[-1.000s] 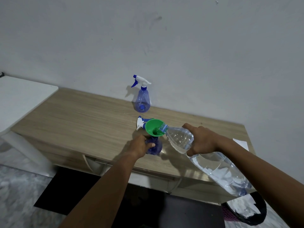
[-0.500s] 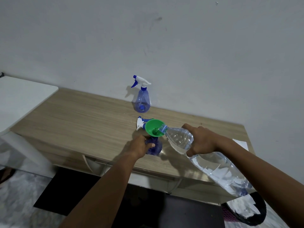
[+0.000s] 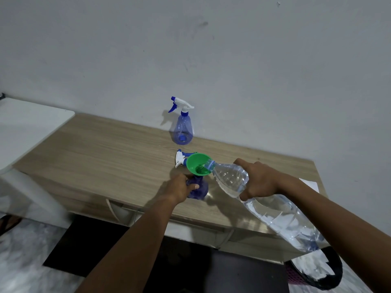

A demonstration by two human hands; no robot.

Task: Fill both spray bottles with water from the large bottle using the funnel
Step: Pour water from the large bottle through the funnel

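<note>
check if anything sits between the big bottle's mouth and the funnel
Nothing visible does. The big bottle, tilted in the right hand, has its mouth over the funnel, which sits in the near spray bottle held by the left hand. The loose spray head lies behind the funnel, off the pour path.

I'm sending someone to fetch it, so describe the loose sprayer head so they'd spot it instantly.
On the wooden table against the wall, look between the upright spray bottle at the back and the green funnel. The sprayer head lies flat there, white and blue, partly behind the funnel's rim. Unlike the one on that bottle, it is attached to nothing.
</note>
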